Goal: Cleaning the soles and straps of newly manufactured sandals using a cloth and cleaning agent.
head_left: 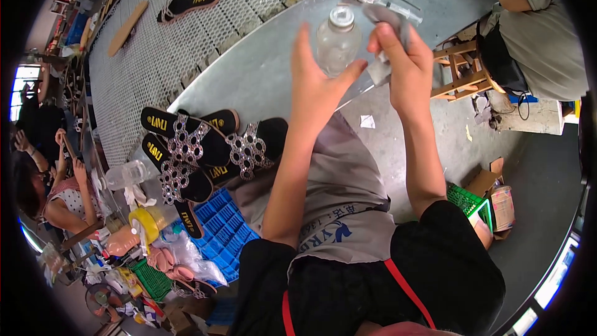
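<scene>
In the head view, the left hand (317,81) is raised, fingers loosely curled around a clear bottle (337,42). The right hand (404,65) pinches a grey cloth (387,22) just beside it. The cloth is motion-blurred. Below them, black jewelled sandals (205,149) lie on the grey metal tabletop (261,68), beside a mesh conveyor (155,43).

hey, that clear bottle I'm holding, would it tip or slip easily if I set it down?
The clear bottle looks see-through and nearly empty, so probably light and easy to knock over. Its smooth rounded body may slip; the left hand holds it only loosely.
</scene>
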### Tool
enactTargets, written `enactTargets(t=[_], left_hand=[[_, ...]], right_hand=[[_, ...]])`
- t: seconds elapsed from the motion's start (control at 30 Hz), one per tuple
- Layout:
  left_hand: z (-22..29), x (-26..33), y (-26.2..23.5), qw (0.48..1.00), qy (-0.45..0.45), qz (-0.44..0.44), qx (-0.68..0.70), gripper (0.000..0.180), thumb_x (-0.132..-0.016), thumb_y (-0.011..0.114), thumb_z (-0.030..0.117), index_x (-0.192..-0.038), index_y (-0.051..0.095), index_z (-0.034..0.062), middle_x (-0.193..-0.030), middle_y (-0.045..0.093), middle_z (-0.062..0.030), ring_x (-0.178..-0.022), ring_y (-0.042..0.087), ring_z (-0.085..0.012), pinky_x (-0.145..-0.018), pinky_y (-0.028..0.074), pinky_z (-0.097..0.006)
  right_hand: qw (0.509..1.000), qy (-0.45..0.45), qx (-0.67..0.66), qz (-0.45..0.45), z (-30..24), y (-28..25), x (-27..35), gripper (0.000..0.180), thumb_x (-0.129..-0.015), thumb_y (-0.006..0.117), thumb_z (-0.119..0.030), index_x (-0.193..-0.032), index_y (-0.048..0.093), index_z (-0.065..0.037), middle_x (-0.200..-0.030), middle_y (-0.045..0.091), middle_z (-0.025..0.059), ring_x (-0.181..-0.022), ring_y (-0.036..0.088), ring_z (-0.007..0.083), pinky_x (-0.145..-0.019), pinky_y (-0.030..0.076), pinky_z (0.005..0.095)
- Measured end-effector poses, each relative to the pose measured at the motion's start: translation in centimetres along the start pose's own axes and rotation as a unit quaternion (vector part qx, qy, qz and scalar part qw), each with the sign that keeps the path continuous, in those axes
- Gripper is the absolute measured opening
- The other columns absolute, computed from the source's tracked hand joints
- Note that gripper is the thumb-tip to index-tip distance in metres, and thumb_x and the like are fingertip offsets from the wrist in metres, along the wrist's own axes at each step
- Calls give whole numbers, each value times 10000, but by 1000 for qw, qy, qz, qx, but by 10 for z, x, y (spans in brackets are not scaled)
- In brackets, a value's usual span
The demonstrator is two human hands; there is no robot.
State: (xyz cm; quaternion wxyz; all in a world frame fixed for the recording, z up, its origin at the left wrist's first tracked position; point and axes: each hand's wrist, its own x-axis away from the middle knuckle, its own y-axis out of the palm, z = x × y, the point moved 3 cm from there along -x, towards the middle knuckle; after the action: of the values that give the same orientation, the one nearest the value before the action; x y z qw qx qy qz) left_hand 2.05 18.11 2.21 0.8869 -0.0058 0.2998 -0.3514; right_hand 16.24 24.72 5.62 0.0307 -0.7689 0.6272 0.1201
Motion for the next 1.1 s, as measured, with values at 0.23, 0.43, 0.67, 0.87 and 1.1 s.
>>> enactTargets(t=[0.23, 0.43, 0.67, 0.87, 1.1], left_hand=[[8, 11, 2, 951, -141, -272, 34, 619, -767, 907, 245, -1251, 607, 4, -1207, 700, -154, -1097, 702, -303, -939, 535, -384], [5, 78, -18, 813, -355, -423, 182, 625, -813, 903, 297, -1303, 646, 5, -1148, 720, -99, -1008, 669, -137, -859, 545, -332], [-1, 117, -12, 732, -450, -501, 103, 561, -848, 868, 397, -1192, 690, -9, -949, 775, -92, -856, 701, -132, -796, 556, -319], [1, 114, -13, 730, -438, -519, 84, 632, -828, 865, 468, -1198, 689, -13, -947, 782, -121, -842, 728, -166, -786, 561, -324], [18, 74, -15, 836, -322, -433, 101, 698, -815, 903, 336, -1337, 599, -12, -1132, 736, -139, -1013, 716, -214, -914, 546, -345]], right_hand=[[989, -13, 111, -93, -8, -31, -1, 269, -1074, 607, -113, -1296, 719, -10, -864, 626, -31, -821, 545, 71, -727, 444, 240], [970, 216, 62, -94, 30, -73, 66, 281, -1074, 627, -177, -1262, 729, 6, -879, 682, -11, -820, 570, 68, -724, 432, 225], [910, 414, -31, -20, 77, -108, 131, 250, -1073, 645, -233, -1193, 742, -36, -879, 682, -23, -817, 565, 68, -694, 437, 230], [919, 392, -36, -27, 82, -111, 132, 264, -1071, 647, -232, -1208, 741, -26, -886, 688, -19, -848, 569, 73, -768, 441, 241], [962, 270, -41, -20, 56, -96, 89, 338, -1069, 643, -231, -1311, 706, -3, -949, 712, 11, -910, 620, 90, -790, 465, 251]])
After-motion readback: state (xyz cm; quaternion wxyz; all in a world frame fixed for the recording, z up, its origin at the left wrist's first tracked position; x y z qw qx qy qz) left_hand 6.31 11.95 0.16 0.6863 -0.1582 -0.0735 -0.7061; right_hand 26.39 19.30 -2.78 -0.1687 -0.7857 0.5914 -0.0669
